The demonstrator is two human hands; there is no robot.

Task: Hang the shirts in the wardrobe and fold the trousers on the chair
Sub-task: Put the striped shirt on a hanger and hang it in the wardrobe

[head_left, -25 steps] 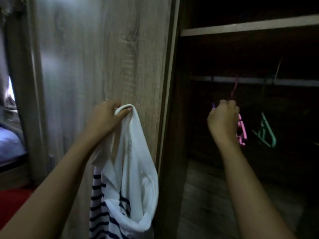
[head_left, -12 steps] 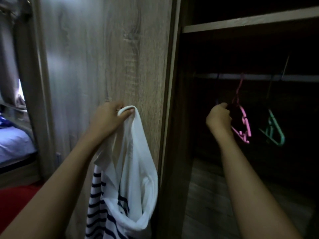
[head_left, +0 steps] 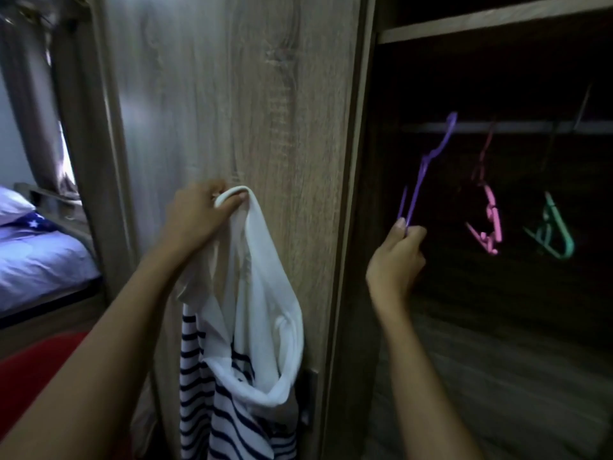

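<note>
The left grip is closed round a rolled edge of the white shirt, holding it up against the face of the wardrobe door. The shirt hangs in a long loop straight below this grip. A navy-striped shirt hangs under and behind it, its top hidden by the white cloth. To the right of the left grip, the door's vertical edge marks the start of the dark open compartment.

The right grip is inside that opening, just past the door edge, pinching the lower end of a purple hanger between thumb and fingers. The hanger slants up and to the right from the grip, and its hook reaches the level of the rail. Whether the hook sits over the rail cannot be told.

Further right of this grip, a pink hanger and then a green hanger hang from the rail, apart from each other and from the purple one. A shelf edge runs well above the rail.

Below the right grip, the compartment is open dark space down to the wardrobe floor. Far left of the left grip, beyond the door's other edge, is a bed.
</note>
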